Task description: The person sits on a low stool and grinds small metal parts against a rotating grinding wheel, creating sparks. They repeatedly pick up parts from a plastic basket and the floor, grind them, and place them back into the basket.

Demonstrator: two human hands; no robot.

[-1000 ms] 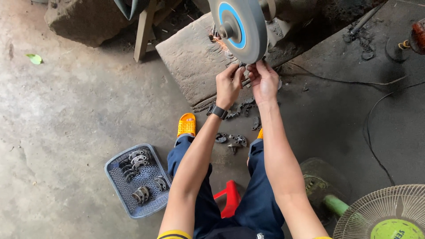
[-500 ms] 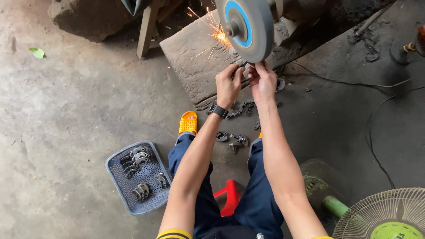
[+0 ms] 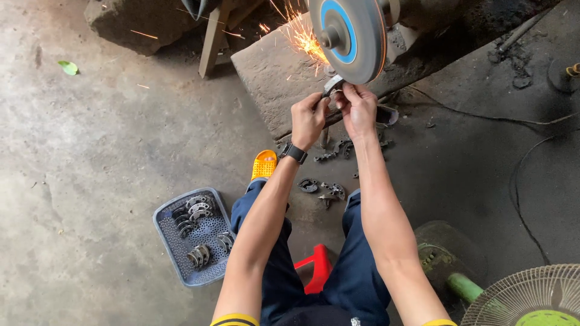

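Note:
My left hand (image 3: 308,118) and my right hand (image 3: 357,108) together grip a small curved metal part (image 3: 332,85) and press it against the lower rim of a spinning grey grinding wheel (image 3: 353,36) with a blue centre. Orange sparks (image 3: 302,36) fly off to the upper left. A black watch (image 3: 295,153) sits on my left wrist. The wheel stands above a stone slab (image 3: 272,78).
A grey perforated basket (image 3: 175,253) with several metal parts lies on the concrete at my left. More loose metal parts (image 3: 320,188) lie between my feet. A red stool (image 3: 314,268) is under me, a green fan (image 3: 531,299) at the lower right, cables (image 3: 519,181) on the right.
The sparks have grown from none to a strong spray toward the upper left. Both hands have stayed at the wheel's lower edge with the part pressed to it.

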